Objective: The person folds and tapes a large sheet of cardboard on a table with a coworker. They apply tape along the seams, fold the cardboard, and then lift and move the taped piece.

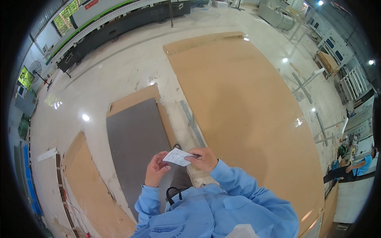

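Observation:
A small white slip of paper (pixel 175 157) with writing on it is held in front of my body. My right hand (pixel 204 159) pinches its right end, and a thin dark thing, perhaps a pen, shows between the same fingers. At the slip's left corner is my left hand (pixel 157 169), its curled fingers at the edge and its thumb spread apart below. Beneath my hands lies a dark grey panel (pixel 133 139) on brown board. To the right stretches a large brown sheet-covered stack (pixel 238 95).
Grey metal rails (pixel 191 121) lie between the panels. A narrower brown board (pixel 89 178) lies at left. A long machine (pixel 119 29) stands at the far left. Metal stands (pixel 307 83) are beyond the large stack. A co-worker (pixel 359 166) in blue is at far right.

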`<act>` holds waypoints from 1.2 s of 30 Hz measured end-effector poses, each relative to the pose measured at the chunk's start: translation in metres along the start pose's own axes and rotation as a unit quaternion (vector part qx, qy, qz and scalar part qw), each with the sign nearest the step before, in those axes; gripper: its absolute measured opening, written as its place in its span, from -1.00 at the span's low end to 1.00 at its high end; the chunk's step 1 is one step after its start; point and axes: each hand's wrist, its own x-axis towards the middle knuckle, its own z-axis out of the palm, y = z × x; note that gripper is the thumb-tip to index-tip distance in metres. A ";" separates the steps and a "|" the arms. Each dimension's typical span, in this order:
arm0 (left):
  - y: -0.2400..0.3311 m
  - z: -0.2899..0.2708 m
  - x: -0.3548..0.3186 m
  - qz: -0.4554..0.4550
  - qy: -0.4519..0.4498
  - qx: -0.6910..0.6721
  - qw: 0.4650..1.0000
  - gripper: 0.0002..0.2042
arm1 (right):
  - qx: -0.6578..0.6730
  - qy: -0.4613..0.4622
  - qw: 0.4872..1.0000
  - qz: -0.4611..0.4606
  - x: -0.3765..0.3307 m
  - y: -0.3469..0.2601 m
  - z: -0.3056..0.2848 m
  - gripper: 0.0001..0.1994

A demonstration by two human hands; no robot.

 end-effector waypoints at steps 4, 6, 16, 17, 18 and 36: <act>0.010 -0.045 0.113 -0.007 0.031 -0.042 0.999 -0.66 | -0.022 -0.012 1.000 -0.002 0.138 -0.003 0.005 -0.80; 0.025 -0.063 0.167 -0.014 0.066 -0.027 0.997 -0.75 | -0.022 -0.034 0.999 -0.019 0.200 -0.013 0.003 -0.80; 0.110 -0.151 0.417 0.065 0.082 0.048 0.993 -0.76 | 0.081 0.056 0.995 0.009 0.444 0.000 -0.035 -0.62; 0.113 -0.163 0.445 0.072 0.098 0.042 0.992 -0.77 | 0.062 0.114 0.990 0.049 0.472 0.013 -0.047 -0.57; 0.116 -0.176 0.476 0.091 0.113 0.032 0.989 -0.77 | -0.048 0.126 0.991 0.007 0.505 0.028 -0.081 -0.51; 0.197 -0.345 0.908 -0.054 0.118 0.172 0.976 -0.74 | -0.460 0.394 0.655 0.452 0.800 0.203 -0.480 -0.17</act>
